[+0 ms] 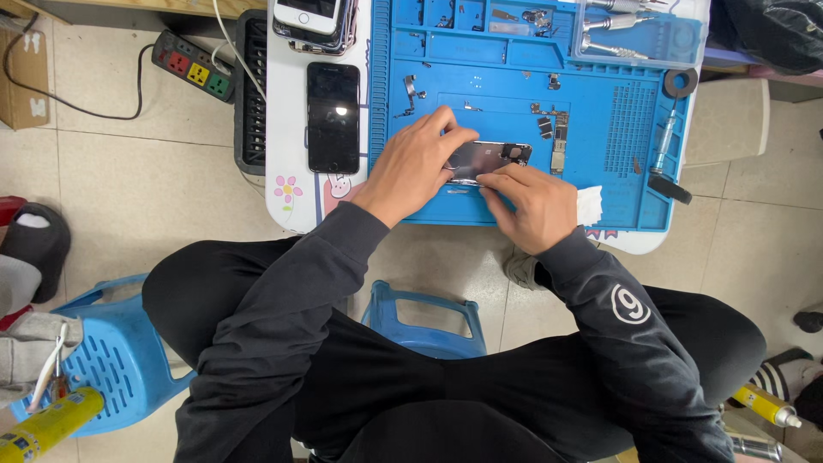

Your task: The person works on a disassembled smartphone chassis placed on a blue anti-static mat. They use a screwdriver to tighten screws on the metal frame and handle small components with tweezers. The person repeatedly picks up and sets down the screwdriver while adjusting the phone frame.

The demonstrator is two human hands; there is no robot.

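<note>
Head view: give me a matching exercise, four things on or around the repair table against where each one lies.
Things:
1. opened phone housing
2. black smartphone
3. power strip
4. white tissue

Places:
A. on the tiled floor, left of the table
B. on the blue repair mat, under both hands: left hand, right hand
C. at the mat's front edge, beside the right hand
D. face up on the white tabletop, left of the mat

Pairs: 1-B, 2-D, 3-A, 4-C

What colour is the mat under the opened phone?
Bright blue: the work mat shows best in the head view, under the opened phone.
</note>
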